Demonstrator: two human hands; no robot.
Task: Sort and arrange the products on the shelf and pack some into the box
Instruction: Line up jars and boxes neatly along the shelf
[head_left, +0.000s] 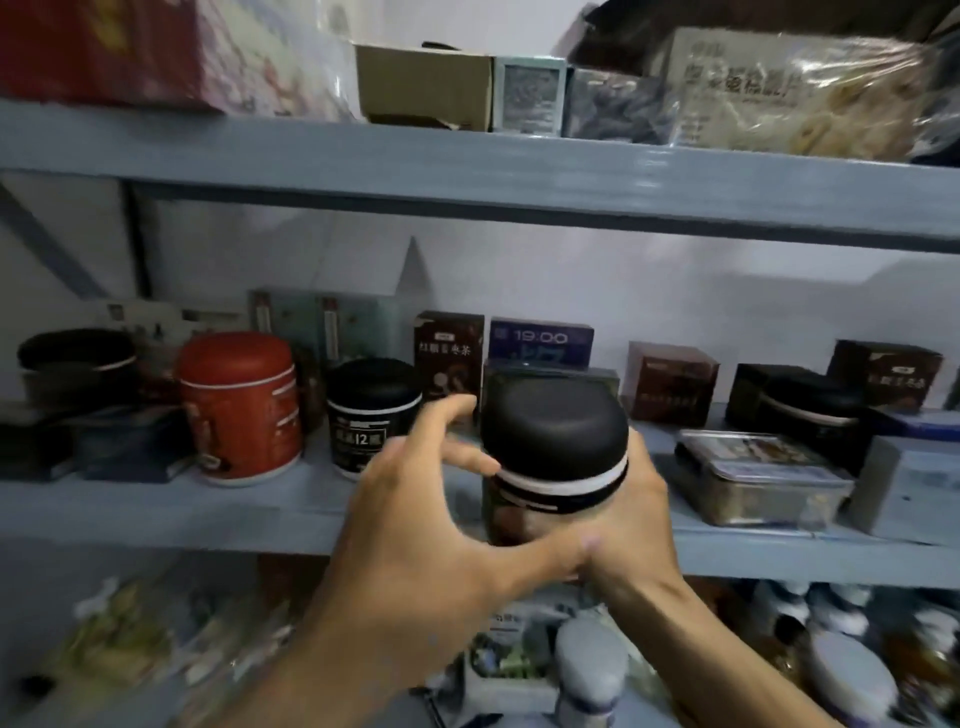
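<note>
One wide-angle view, worn at the person's head, faces forward from close range. The middle shelf (208, 514) crosses the view's centre, and the upper shelf (467, 166) bows above it. The left hand (431, 499) and right hand (636, 512), gripping a black-lidded jar (556, 436), reach in from the bottom edge.

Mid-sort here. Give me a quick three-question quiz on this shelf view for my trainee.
1. True or false: the left hand and right hand both hold the black-lidded jar.
2. What stands just left of the small black jar on the middle shelf? A) red canister B) green bottle C) yellow bag
3. Fill in: the blue box at the back shows the digits ____.
Key: 1 true; 2 A; 3 19:00
</note>
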